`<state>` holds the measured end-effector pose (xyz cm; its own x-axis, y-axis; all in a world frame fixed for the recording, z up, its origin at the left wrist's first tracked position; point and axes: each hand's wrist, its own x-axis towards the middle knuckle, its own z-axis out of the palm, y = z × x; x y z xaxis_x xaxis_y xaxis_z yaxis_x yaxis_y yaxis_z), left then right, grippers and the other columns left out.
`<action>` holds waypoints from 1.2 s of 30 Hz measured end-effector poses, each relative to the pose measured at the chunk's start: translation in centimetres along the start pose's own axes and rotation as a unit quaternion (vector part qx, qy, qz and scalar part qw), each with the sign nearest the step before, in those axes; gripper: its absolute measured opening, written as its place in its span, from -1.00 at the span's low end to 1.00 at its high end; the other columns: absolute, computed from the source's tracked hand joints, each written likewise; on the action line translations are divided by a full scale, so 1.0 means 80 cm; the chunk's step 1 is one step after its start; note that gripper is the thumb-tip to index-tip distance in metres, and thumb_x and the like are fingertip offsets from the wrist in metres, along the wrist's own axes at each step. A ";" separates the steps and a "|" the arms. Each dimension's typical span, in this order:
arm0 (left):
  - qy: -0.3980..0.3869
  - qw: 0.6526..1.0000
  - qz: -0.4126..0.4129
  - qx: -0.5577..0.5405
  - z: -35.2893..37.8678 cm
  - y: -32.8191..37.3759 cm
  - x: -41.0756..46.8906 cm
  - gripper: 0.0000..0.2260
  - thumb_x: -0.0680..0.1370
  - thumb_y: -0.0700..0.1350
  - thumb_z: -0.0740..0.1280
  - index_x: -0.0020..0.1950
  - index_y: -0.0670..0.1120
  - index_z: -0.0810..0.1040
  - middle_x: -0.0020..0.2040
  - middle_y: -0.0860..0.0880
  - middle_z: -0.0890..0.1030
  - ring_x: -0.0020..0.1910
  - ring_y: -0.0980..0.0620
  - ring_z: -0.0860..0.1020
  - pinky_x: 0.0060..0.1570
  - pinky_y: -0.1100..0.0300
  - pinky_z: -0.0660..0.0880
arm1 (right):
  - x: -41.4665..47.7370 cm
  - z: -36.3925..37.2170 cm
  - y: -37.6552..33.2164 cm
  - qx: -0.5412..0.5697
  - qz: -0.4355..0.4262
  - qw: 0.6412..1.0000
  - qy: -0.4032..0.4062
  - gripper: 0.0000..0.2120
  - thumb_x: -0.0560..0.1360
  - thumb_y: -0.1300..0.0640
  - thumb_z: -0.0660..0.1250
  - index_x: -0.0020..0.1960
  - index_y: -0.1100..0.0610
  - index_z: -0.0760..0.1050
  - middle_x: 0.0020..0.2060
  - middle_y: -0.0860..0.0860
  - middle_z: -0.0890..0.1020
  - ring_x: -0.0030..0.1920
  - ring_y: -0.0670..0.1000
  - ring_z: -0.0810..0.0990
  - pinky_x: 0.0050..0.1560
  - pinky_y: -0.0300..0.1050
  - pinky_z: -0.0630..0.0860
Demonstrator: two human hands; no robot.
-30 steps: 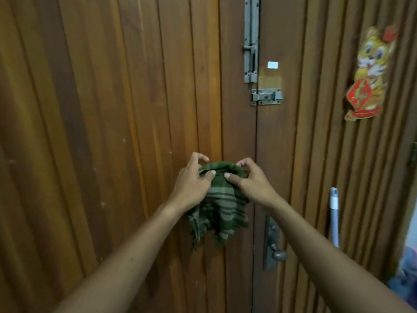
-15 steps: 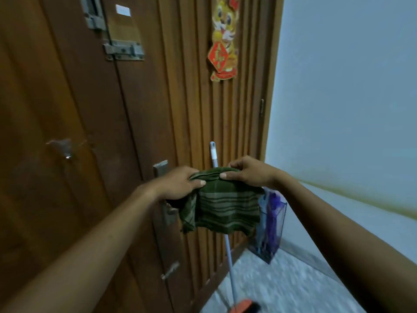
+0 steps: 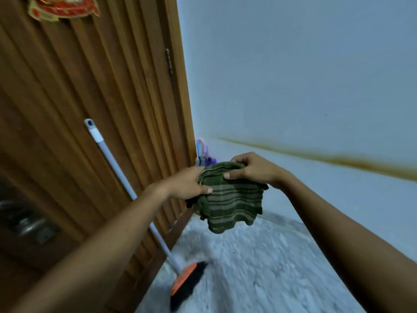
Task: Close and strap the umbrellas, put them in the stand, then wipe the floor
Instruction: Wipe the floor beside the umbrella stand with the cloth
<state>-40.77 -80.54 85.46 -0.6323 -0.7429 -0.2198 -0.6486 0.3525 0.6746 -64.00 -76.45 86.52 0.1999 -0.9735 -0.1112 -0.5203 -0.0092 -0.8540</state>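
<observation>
A dark green striped cloth (image 3: 232, 204) hangs in front of me, held by both hands at its top edge. My left hand (image 3: 187, 185) grips its left side, thumb over the fabric. My right hand (image 3: 252, 168) pinches the upper right corner. Behind the cloth, in the corner by the door frame, purple and blue umbrellas (image 3: 204, 154) stick up; the stand holding them is hidden by my hands. The speckled grey floor (image 3: 259, 267) lies below.
A wooden door (image 3: 90, 109) fills the left side. A broom with a pale handle (image 3: 117, 168) leans on it, its orange and black head (image 3: 188, 283) on the floor. A pale blue wall (image 3: 293, 75) with a brown stain line runs along the right.
The view has swung right and down from the door's bolt to the corner, wall and floor. Both hands have kept hold of the cloth, which is spread a little wider.
</observation>
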 end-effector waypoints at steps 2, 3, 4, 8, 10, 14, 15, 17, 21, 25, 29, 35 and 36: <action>-0.002 1.000 -0.006 0.031 0.033 -0.003 0.060 -0.70 0.53 -0.08 0.41 0.26 -0.03 0.54 0.20 -0.01 0.64 0.23 0.01 0.58 0.26 -0.02 0.50 | 0.008 -0.030 0.051 -0.019 0.024 1.000 -0.003 -0.76 0.48 0.11 0.51 -0.05 0.29 0.61 -0.31 0.06 0.62 -0.41 -0.12 0.56 -0.41 -0.33 0.44; -0.002 0.999 -0.012 0.043 0.047 -0.003 0.083 -0.74 0.54 -0.12 0.40 0.23 -0.06 0.54 0.18 -0.03 0.64 0.22 -0.01 0.58 0.24 0.01 0.50 | 0.014 -0.042 0.075 -0.020 0.038 0.999 -0.002 -0.78 0.50 0.16 0.49 -0.05 0.33 0.59 -0.33 0.07 0.60 -0.45 -0.13 0.53 -0.46 -0.34 0.40; -0.004 0.998 -0.018 0.052 0.062 -0.005 0.105 -0.79 0.56 -0.14 0.39 0.18 -0.07 0.53 0.15 -0.05 0.64 0.20 -0.03 0.58 0.21 0.04 0.51 | 0.020 -0.052 0.098 -0.015 0.052 0.999 -0.001 -0.82 0.51 0.21 0.47 -0.06 0.35 0.59 -0.34 0.07 0.58 -0.46 -0.12 0.52 -0.48 -0.34 0.39; -0.024 0.998 -0.033 0.057 0.106 -0.025 0.168 -0.92 0.58 -0.18 0.34 -0.03 -0.02 0.48 -0.08 -0.02 0.60 0.01 -0.06 0.57 -0.08 0.19 0.44 | 0.054 -0.072 0.185 -0.004 0.103 0.995 0.002 -0.94 0.50 0.28 0.46 -0.10 0.30 0.64 -0.30 0.06 0.64 -0.34 -0.05 0.57 -0.34 -0.30 0.48; -0.021 0.998 -0.028 0.059 0.118 -0.044 0.197 -0.83 0.56 -0.22 0.31 -0.17 0.01 0.42 -0.24 0.03 0.51 -0.16 -0.03 0.51 -0.24 0.21 0.37 | 0.077 -0.072 0.226 -0.001 0.129 0.992 -0.002 -0.95 0.49 0.29 0.46 -0.15 0.22 0.65 -0.34 0.03 0.63 -0.39 -0.07 0.54 -0.37 -0.23 0.47; -0.059 0.995 -0.046 0.063 0.140 -0.097 0.265 -0.90 0.57 -0.22 0.28 -0.14 -0.08 0.44 -0.26 0.00 0.47 -0.20 -0.04 0.49 -0.22 0.14 0.40 | 0.127 -0.056 0.303 0.000 0.176 0.984 -0.004 -0.75 0.46 0.31 0.46 -0.29 0.01 0.64 -0.35 -0.05 0.65 -0.32 -0.09 0.58 -0.24 -0.20 0.52; -0.071 0.995 -0.054 0.053 0.148 -0.114 0.285 -0.86 0.57 -0.22 0.27 -0.16 -0.03 0.43 -0.27 0.03 0.47 -0.19 -0.04 0.49 -0.21 0.14 0.41 | 0.140 -0.050 0.321 0.003 0.191 0.982 -0.001 -0.74 0.46 0.32 0.46 -0.29 0.00 0.64 -0.36 -0.06 0.65 -0.31 -0.12 0.59 -0.22 -0.23 0.52; -0.089 0.993 -0.068 0.026 0.166 -0.153 0.328 -0.83 0.54 -0.24 0.28 -0.15 0.03 0.48 -0.22 0.00 0.55 -0.11 -0.10 0.56 -0.13 0.03 0.49 | 0.168 -0.037 0.358 -0.007 0.220 0.975 0.004 -0.74 0.44 0.34 0.44 -0.29 0.02 0.64 -0.37 -0.08 0.66 -0.36 -0.21 0.57 -0.26 -0.32 0.47; -0.083 0.990 -0.110 -0.016 0.225 -0.247 0.412 -0.74 0.48 -0.30 0.26 -0.27 0.05 0.41 -0.29 0.02 0.54 -0.16 -0.13 0.60 -0.24 0.05 0.51 | 0.234 0.002 0.457 -0.039 0.253 0.966 0.023 -0.72 0.40 0.28 0.38 -0.34 -0.08 0.62 -0.37 -0.03 0.70 -0.35 -0.09 0.61 -0.28 -0.18 0.52; -0.036 0.982 -0.175 -0.064 0.335 -0.371 0.488 -0.81 0.53 -0.24 0.26 -0.04 0.05 0.56 -0.14 0.02 0.62 -0.13 -0.03 0.61 -0.19 0.13 0.57 | 0.305 0.084 0.610 -0.050 0.272 0.960 0.036 -0.74 0.45 0.30 0.37 -0.20 -0.02 0.72 -0.39 -0.09 0.68 -0.49 -0.13 0.50 -0.44 -0.27 0.40; -0.022 0.973 -0.210 -0.093 0.461 -0.505 0.558 -0.79 0.59 -0.22 0.28 0.19 0.00 0.53 0.02 0.05 0.60 -0.05 0.04 0.60 -0.14 0.23 0.59 | 0.367 0.172 0.786 -0.071 0.274 0.958 0.036 -0.79 0.54 0.24 0.38 0.06 0.00 0.72 -0.29 -0.11 0.70 -0.44 -0.13 0.57 -0.43 -0.36 0.42; -0.055 0.952 -0.230 -0.194 0.615 -0.678 0.668 -0.84 0.62 -0.24 0.23 -0.02 0.00 0.52 -0.11 -0.05 0.59 -0.08 -0.04 0.60 -0.11 0.11 0.57 | 0.446 0.263 0.999 -0.090 0.255 0.958 0.099 -0.74 0.44 0.19 0.31 -0.01 -0.04 0.71 -0.30 -0.12 0.70 -0.37 -0.09 0.62 -0.34 -0.11 0.56; -0.053 0.951 -0.230 -0.201 0.631 -0.701 0.685 -0.84 0.62 -0.24 0.22 0.01 -0.01 0.53 -0.06 -0.07 0.61 -0.03 -0.05 0.60 -0.02 0.03 0.56 | 0.461 0.271 1.025 -0.102 0.236 0.959 0.120 -0.74 0.41 0.15 0.29 -0.03 -0.03 0.72 -0.29 -0.08 0.72 -0.33 -0.03 0.65 -0.26 -0.05 0.60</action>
<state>-60.43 -112.30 -0.03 -0.3737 -0.6965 -0.6126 -0.6666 -0.2576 0.6995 -81.25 -108.14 1.35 -0.2822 -0.9047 -0.3192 -0.6627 0.4244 -0.6171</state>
